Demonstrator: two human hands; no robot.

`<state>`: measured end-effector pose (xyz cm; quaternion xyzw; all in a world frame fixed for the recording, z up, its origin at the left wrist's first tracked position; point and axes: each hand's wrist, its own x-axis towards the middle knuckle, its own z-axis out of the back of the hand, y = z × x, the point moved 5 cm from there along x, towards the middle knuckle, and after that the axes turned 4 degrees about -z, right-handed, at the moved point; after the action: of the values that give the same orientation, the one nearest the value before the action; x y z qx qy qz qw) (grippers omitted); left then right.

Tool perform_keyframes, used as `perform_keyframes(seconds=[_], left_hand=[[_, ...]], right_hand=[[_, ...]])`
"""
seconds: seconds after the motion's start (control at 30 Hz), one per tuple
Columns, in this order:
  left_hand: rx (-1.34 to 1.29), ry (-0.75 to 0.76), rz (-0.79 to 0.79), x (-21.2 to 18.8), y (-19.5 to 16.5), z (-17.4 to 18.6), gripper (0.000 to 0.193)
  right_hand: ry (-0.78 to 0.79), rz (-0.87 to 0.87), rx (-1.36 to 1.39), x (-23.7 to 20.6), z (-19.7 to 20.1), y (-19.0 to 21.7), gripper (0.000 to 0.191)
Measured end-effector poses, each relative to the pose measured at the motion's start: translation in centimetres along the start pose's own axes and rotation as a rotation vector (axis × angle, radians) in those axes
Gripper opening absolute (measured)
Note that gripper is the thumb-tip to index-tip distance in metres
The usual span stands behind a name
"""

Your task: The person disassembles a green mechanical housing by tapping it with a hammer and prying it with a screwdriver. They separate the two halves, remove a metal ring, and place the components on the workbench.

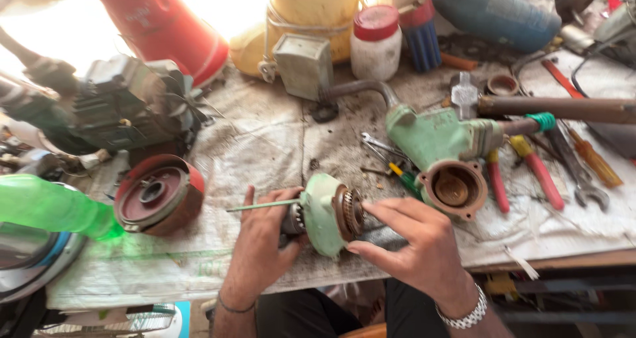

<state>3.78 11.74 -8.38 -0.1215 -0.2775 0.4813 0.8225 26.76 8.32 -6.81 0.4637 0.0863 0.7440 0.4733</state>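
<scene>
My left hand (262,235) grips a pale green round motor cover (321,212) from the left, just above the bench's front edge. A thin green rod (262,205) sticks out leftward over that hand. My right hand (414,235), with a metal watch on the wrist, touches the brown bearing and gear (349,211) at the cover's centre with its fingertips. A dark shaft part lies under the right hand, partly hidden.
A green power tool body (440,136) with an open round housing (454,189) lies right of my hands. Red-handled pliers (540,169), screwdrivers and a wrench lie further right. A red round casing (159,195), a green bottle (53,209), jars and a motor crowd the cloth-covered bench (265,139).
</scene>
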Motion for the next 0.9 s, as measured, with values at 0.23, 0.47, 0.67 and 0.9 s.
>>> perform_keyframes(seconds=[0.23,0.47,0.67,0.9], left_hand=[[-0.001,0.002,0.002,-0.2,0.1,0.2,0.076],[-0.007,0.020,0.038,-0.2,0.3,-0.1,0.078],[0.008,0.057,0.073,-0.1,0.6,-0.4,0.082],[0.000,0.027,0.039,-0.2,0.5,-0.2,0.075]], right_hand=[[-0.005,-0.002,0.037,-0.6,-0.6,-0.7,0.046],[0.021,0.006,0.102,-0.6,-0.6,-0.9,0.051],[0.051,-0.020,0.111,-0.2,-0.8,-0.8,0.053],[0.064,-0.071,0.072,-0.2,-1.1,-1.3,0.050]])
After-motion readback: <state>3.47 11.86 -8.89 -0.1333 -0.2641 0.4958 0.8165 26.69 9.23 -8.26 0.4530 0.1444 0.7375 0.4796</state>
